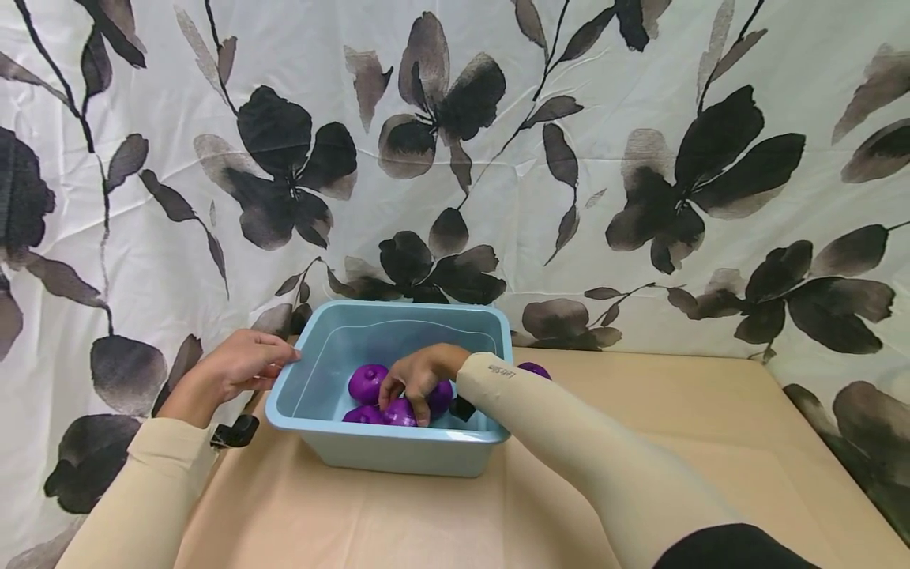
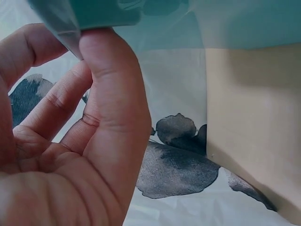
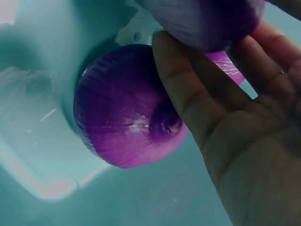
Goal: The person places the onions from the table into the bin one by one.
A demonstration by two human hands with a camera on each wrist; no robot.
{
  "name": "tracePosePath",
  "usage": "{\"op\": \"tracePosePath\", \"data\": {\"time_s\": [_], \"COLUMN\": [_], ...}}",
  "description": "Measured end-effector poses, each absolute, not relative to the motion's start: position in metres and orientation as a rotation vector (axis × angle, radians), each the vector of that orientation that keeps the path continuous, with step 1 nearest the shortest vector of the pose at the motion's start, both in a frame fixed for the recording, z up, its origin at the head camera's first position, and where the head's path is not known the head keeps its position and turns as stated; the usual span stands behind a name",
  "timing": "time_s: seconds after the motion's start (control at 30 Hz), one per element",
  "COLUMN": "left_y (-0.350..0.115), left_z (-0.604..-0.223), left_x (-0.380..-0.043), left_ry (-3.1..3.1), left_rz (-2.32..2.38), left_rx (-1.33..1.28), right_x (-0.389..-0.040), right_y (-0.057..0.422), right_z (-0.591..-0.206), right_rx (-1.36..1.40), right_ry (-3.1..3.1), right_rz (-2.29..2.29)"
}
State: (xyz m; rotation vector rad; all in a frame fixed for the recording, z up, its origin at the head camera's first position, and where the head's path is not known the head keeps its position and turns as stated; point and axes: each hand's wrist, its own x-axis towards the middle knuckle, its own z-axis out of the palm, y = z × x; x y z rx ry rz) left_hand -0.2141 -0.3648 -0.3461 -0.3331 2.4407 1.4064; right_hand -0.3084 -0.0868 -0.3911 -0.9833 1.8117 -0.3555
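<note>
A light blue plastic tub [image 1: 398, 454] stands on the table with several purple onions inside, among them one at the left [image 1: 368, 384]. My left hand [image 1: 238, 367] pinches the tub's left rim between thumb and fingers, as the left wrist view shows up close. Down inside the tub, my right hand [image 1: 423, 375] grips a purple onion [image 1: 400, 413] near the front wall. In the right wrist view the fingers curl round that onion [image 3: 207, 21], while another onion [image 3: 124, 108] lies on the tub floor beside them. My right wrist and forearm cover part of the tub's right side.
Beyond the tub's right rim, another purple onion [image 1: 535, 369] shows partly behind my right forearm. The tan tabletop [image 1: 675, 419] extends to the right and in front. A white floral cloth [image 1: 540, 174] hangs close behind the tub.
</note>
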Motion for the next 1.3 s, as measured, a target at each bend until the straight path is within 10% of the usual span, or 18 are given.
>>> {"op": "tracePosePath", "data": {"time_s": [0.73,1.3], "left_y": [-0.367,-0.367], "left_z": [-0.346,-0.347], "left_x": [-0.212,-0.211], "left_ry": [2.467,2.426], "left_rz": [1.364,1.395], "left_rx": [-0.312,-0.278], "right_x": [-0.290,-0.287], "right_y": [0.036,0.154], "right_z": [-0.305,-0.449], "right_rx": [-1.190,-0.476], "right_ry": [2.298,2.803], "right_rz": [-0.977,-1.201]}}
